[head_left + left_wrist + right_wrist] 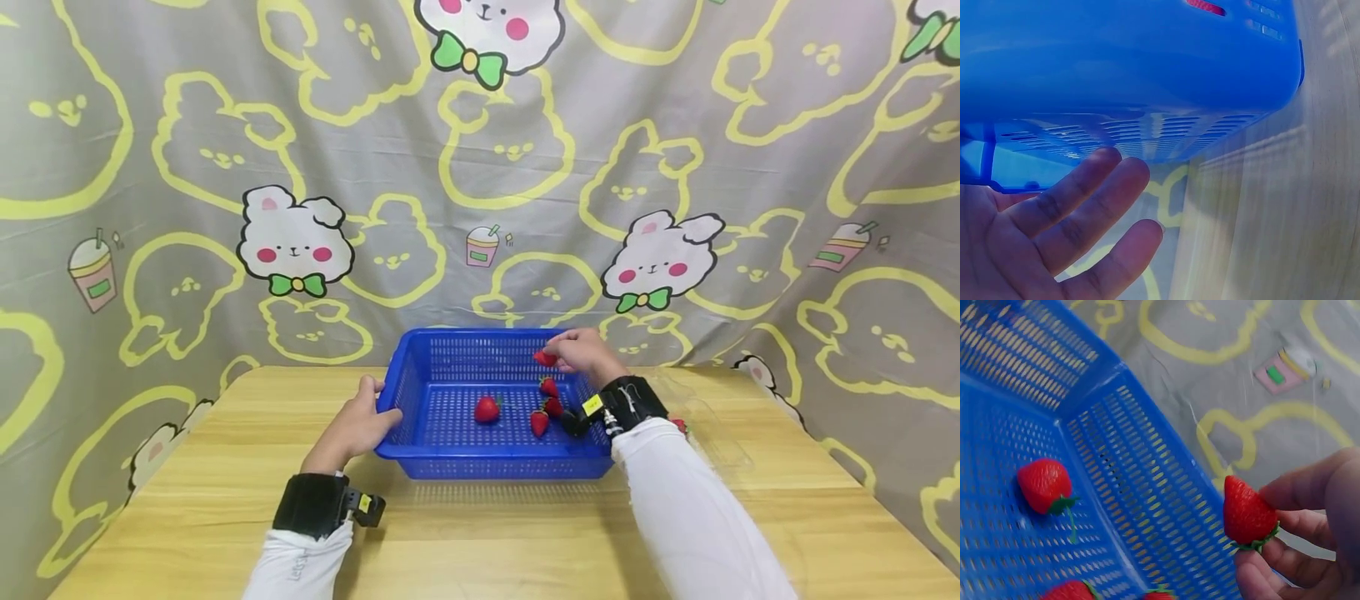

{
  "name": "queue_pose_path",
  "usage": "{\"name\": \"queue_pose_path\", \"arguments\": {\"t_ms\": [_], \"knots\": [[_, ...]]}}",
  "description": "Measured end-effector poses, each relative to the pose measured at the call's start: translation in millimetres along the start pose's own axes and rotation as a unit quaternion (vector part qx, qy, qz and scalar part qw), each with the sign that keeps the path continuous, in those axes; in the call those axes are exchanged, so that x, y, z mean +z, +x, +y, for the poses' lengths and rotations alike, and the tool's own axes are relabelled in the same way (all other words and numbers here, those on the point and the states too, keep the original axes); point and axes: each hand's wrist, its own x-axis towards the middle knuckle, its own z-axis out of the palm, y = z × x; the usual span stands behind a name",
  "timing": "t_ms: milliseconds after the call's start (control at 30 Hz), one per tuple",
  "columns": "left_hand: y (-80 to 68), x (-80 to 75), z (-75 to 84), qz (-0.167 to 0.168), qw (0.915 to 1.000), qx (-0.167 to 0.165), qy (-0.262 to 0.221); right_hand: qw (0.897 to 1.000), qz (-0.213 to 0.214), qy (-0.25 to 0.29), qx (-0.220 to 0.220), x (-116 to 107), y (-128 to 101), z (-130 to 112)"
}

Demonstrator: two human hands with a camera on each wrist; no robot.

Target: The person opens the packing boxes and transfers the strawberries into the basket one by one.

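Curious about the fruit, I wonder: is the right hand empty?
No, the right hand pinches a red strawberry with green leaves at one end.

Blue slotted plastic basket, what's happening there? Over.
Left hand touching the blue slotted plastic basket. Right hand pinching a red, cone-shaped, green-leaved strawberry. Four more strawberries visible inside. No obstruction seen.

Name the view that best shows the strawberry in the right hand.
The right wrist view: the held strawberry is large, its red body and green leaves plain. The head view shows it small, partly hidden by the right hand; the left wrist view, nothing recognisable.
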Motion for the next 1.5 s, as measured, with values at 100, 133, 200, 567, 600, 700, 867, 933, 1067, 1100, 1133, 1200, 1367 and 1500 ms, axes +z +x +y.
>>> {"name": "queue_pose_path", "arguments": {"t_ms": [100, 133, 200, 567, 600, 700, 867, 933, 1067, 1100, 1133, 1200, 1367, 1500], "knots": [[1.9, -0.8, -1.7, 0.002, 1.0000, 0.002, -0.005, 0.997, -0.004, 0.064, 0.046, 5.9, 9.1, 6.1], [2.5, -0.8, -2.0, 0.002, 1.0000, 0.002, -0.006, 0.996, 0.000, 0.071, 0.057, 7.3, 11.1, 8.2], [3.3, -0.6, -2.0, 0.003, 1.0000, 0.003, -0.009, 0.996, 0.008, 0.058, 0.061, 10.0, 14.2, 12.0], [2.7, 0.8, -5.9, 0.014, 0.9997, -0.001, -0.019, 0.995, 0.001, -0.085, 0.052, 21.4, 26.5, 24.9], [1.9, 0.5, -6.0, 0.016, 0.9997, -0.001, -0.018, 0.994, -0.005, -0.096, 0.046, 22.0, 27.1, 25.7], [0.6, -0.8, -6.3, 0.020, 0.9997, 0.000, -0.014, 0.993, -0.024, -0.117, 0.021, 24.2, 28.1, 27.3], [4.0, -1.4, -4.3, 0.019, 0.9998, -0.002, -0.010, 0.990, -0.043, -0.137, -0.001, 24.9, 26.7, 27.3], [5.6, -1.7, -3.4, 0.018, 0.9998, -0.004, -0.007, 0.989, -0.050, -0.142, 0.000, 24.5, 25.5, 26.4], [7.0, -2.7, -2.6, 0.018, 0.9998, -0.001, 0.005, 0.987, -0.057, -0.149, -0.001, 24.4, 24.2, 25.7], [7.1, -2.8, -2.3, 0.019, 0.9998, -0.001, 0.006, 0.987, -0.058, -0.153, -0.006, 24.2, 24.2, 25.8], [7.1, -2.9, -1.9, 0.018, 0.9998, -0.001, 0.008, 0.986, -0.057, -0.155, -0.011, 24.0, 24.6, 26.3], [7.1, -2.8, -1.7, 0.016, 0.9998, 0.000, 0.009, 0.985, -0.057, -0.159, -0.022, 23.8, 25.3, 27.2], [6.5, -2.7, -1.4, 0.014, 0.9999, -0.003, 0.008, 0.987, -0.054, -0.150, -0.018, 23.8, 26.6, 28.3], [5.7, -2.8, -0.7, 0.014, 0.9999, -0.001, 0.008, 0.989, -0.057, -0.136, -0.001, 23.8, 26.7, 27.0]]}}
